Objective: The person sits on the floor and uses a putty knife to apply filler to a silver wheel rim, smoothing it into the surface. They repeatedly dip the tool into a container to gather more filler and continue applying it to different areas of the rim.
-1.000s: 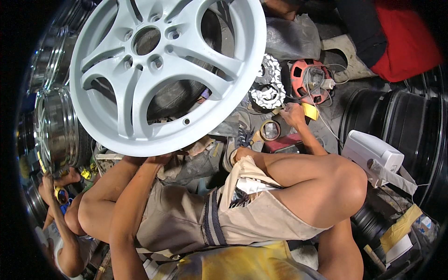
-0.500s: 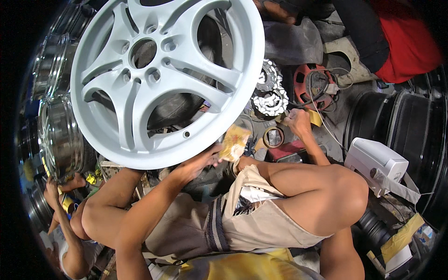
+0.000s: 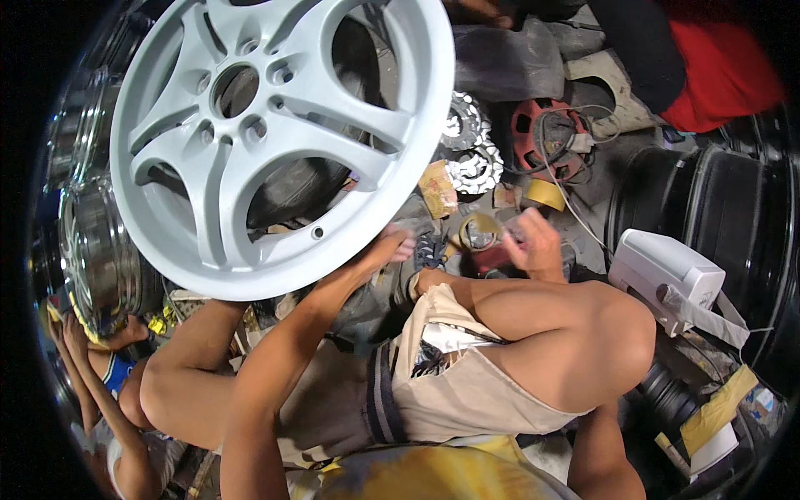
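A large pale grey-white alloy wheel rim (image 3: pixel 292 221) with paired spokes fills the upper left, tilted toward me. My left hand (image 3: pixel 395 245) is beside its lower right edge, fingers curled in, with nothing visible in them. Further right, my right hand (image 3: pixel 537 242) hovers above my knee, its fingertips smeared by motion, so what they hold, if anything, is unclear. Nearest to it is a tan tape ring (image 3: pixel 479 232), and beyond lies a yellow tape roll (image 3: pixel 546 194). A worn yellowish piece of sandpaper (image 3: pixel 437 190) rests beside round black-and-white patterned parts (image 3: pixel 475 169).
A red cable reel (image 3: pixel 546 142) with a loose cord lies on the floor ahead. Dark wheel rims (image 3: pixel 692 200) and a white boxy device (image 3: pixel 667 271) stand at right. Chrome rims (image 3: pixel 104 242) line the left, near another person's arm (image 3: pixel 112 392). Red cloth (image 3: pixel 725 75) shows upper right.
The sandpaper has left my left hand and now lies farther away, by the patterned parts. My right hand has drawn nearer. The whole view has shifted slightly.
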Available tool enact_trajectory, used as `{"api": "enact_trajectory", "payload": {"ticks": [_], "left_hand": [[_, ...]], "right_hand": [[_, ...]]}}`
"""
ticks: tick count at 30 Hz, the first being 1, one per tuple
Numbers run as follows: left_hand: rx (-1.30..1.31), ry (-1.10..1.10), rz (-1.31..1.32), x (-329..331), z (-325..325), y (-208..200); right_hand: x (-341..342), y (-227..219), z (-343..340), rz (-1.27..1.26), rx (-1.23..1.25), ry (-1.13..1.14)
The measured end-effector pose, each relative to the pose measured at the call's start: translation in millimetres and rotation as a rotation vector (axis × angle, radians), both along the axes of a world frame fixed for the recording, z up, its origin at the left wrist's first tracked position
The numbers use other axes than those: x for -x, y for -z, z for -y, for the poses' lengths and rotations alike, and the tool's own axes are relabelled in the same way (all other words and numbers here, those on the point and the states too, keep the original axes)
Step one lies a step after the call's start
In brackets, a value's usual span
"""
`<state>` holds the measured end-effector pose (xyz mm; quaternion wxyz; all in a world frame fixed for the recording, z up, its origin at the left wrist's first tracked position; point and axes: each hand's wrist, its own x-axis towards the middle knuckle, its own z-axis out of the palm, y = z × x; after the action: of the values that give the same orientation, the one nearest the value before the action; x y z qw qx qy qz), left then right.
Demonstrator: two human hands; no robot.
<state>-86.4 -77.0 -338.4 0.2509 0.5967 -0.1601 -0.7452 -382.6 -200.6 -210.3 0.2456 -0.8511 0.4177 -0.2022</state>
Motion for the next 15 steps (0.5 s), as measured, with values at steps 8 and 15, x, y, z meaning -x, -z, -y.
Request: {"api": "enact_trajectory", "payload": {"ticks": [8,15], "left_hand": [[0.417,0.56,0.639,-9,-33,-53],[0.549,0.838,0.572,-37,-61,-63]], "right_hand": [[16,2,2,-0.08,-0.311,0.001],[51,-55,16,-0.16,-0.357,0.123]]}}
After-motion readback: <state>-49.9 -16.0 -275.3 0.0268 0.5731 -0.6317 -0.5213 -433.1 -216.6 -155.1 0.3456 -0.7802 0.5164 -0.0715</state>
